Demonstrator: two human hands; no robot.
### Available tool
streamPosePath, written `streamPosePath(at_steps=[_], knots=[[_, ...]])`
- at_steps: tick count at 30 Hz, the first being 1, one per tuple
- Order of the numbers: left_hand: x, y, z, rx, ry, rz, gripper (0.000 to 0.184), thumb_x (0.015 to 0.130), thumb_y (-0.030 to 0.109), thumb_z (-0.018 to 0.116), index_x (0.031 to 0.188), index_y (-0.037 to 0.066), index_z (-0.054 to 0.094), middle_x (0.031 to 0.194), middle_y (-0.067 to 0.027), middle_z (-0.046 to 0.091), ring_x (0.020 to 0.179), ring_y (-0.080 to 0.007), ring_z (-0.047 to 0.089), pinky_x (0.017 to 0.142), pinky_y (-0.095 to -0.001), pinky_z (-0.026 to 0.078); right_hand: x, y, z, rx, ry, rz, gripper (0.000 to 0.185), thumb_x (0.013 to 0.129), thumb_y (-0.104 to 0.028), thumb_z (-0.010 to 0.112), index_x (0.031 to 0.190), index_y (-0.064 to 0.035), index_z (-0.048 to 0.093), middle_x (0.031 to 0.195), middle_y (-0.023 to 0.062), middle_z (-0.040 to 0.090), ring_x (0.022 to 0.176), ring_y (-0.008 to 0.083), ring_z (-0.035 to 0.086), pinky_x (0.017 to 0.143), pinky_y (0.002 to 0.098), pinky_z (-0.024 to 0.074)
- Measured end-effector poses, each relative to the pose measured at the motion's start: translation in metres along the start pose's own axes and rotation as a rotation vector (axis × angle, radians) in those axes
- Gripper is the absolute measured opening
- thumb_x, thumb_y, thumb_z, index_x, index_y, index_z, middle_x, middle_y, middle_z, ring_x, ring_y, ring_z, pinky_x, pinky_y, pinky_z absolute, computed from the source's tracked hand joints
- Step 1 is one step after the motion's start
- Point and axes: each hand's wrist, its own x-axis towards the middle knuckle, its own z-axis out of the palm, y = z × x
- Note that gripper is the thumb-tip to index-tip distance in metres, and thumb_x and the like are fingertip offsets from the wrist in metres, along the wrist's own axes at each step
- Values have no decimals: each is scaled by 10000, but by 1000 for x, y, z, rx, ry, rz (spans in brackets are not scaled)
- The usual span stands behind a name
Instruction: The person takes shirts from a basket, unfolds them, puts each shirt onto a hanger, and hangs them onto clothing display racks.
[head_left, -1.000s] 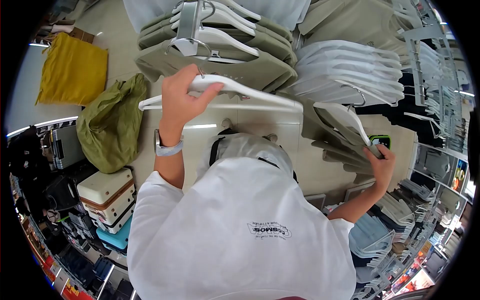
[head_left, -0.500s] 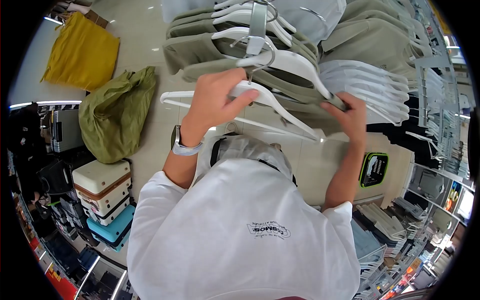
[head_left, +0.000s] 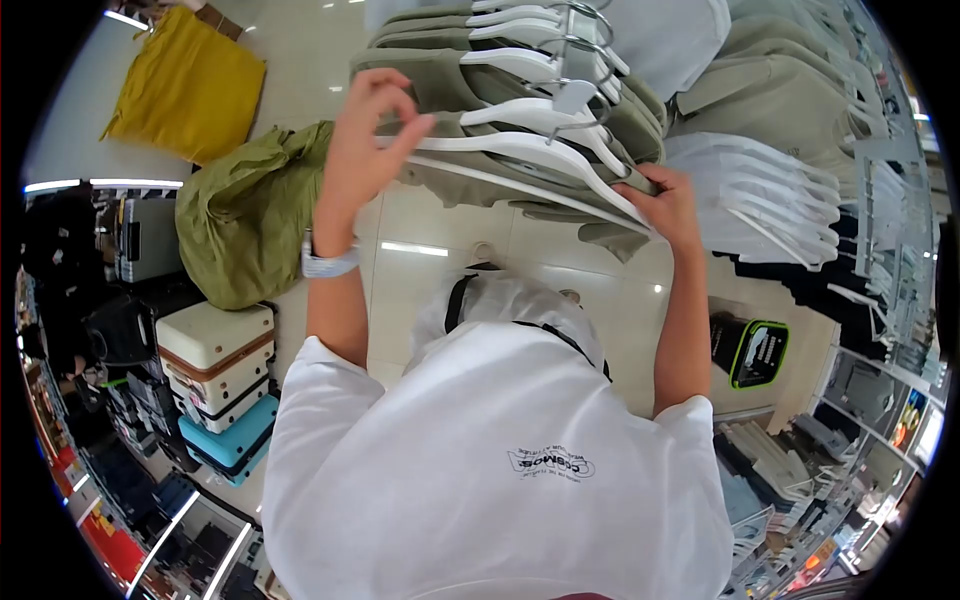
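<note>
A white hanger (head_left: 540, 150) with a straight lower bar hangs at the front of the display arm (head_left: 573, 97). Behind it, several grey-green garments (head_left: 430, 82) hang on white hangers. By the front hanger's left end is my left hand (head_left: 365, 145), its fingers curved and apart from the thumb; I cannot tell whether it touches the hanger. My right hand (head_left: 668, 208) is closed at the right end of the front hangers, pinching the shoulder of a grey-green garment (head_left: 640, 176). The fingertips are partly hidden by the cloth.
White garments (head_left: 760, 185) hang in a row to the right, beside a metal rack (head_left: 880, 190). A black basket with a green rim (head_left: 760, 355) stands on the floor. On the left are a yellow cover (head_left: 190, 85), an olive cover (head_left: 250, 220) and stacked suitcases (head_left: 215, 335).
My left hand has let go of the front hanger's middle and moved left. That hanger now hangs on the display arm against the garments. My right hand stays at the garment's shoulder.
</note>
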Motion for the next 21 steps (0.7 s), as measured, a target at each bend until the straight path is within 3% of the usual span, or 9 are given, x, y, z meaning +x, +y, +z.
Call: streamPosePath(at_steps=[1, 2, 4, 7, 9, 11, 13, 18, 21], knots=[[0, -7, -6, -213, -1, -121, 204, 769, 110, 653, 933, 12, 582, 965, -70, 531, 903, -166, 513, 788, -276, 420, 0, -1, 0, -43, -13, -8, 162, 701, -99, 735, 796, -5, 644, 608, 16, 549, 573, 66, 447, 542, 229, 388], [-1, -15, -10, -217, -23, -112, 204, 769, 110, 653, 933, 12, 582, 965, -70, 531, 903, -166, 513, 788, -276, 420, 1, 1, 0, -62, -16, -2, 180, 702, -121, 737, 791, 0, 637, 625, 31, 559, 580, 75, 453, 555, 239, 395], [-2, -31, -14, -421, -115, -359, 293, 797, 129, 634, 1046, 24, 521, 978, -62, 546, 944, -133, 506, 803, -246, 410, 1, 7, 2, -53, 18, 12, 194, 700, -131, 740, 791, 3, 634, 632, 38, 556, 587, 77, 455, 561, 241, 396], [-10, -56, -15, -265, -180, -421, 229, 818, 143, 617, 980, -4, 547, 889, -43, 541, 838, -118, 499, 747, -233, 399, -4, 33, -3, -25, 70, 13, 210, 692, -137, 746, 790, 9, 631, 656, 35, 563, 620, 77, 473, 585, 242, 401], [-15, -61, -21, -160, -250, -486, 209, 819, 138, 613, 947, -16, 557, 843, -28, 529, 793, -107, 481, 721, -231, 392, -14, 52, -8, 239, 32, 141, 194, 692, -126, 743, 793, 5, 642, 662, 11, 569, 628, 71, 483, 584, 237, 400], [-22, -64, -25, -52, -306, -548, 193, 819, 134, 609, 915, -28, 567, 798, -12, 517, 747, -96, 463, 695, -228, 385, -26, 71, -9, 346, 139, 203, 159, 711, -104, 721, 806, -1, 645, 667, 0, 572, 623, 58, 483, 575, 228, 387], [-33, -69, -27, -96, -231, -544, 144, 804, 85, 612, 862, -42, 578, 747, 14, 490, 702, -78, 426, 637, -227, 360, -39, 93, -10, 457, 238, 262, 128, 730, -83, 698, 820, -8, 648, 671, -11, 575, 619, 46, 483, 565, 219, 374], [-54, -78, -23, -122, -54, -528, 161, 812, 74, 622, 906, -53, 590, 733, 27, 505, 676, -65, 422, 606, -211, 350, -73, 139, -13, 140, 368, 381, 149, 755, -104, 670, 859, 2, 665, 667, 25, 593, 602, 73, 506, 558, 241, 414], [-73, -98, -19, -12, 47, -532, 217, 842, 122, 618, 960, -59, 606, 713, 14, 539, 640, -73, 442, 586, -212, 374, -85, 157, -9, 219, 552, 271, 145, 752, -109, 657, 851, -4, 658, 655, 62, 609, 576, 118, 542, 554, 267, 433]])
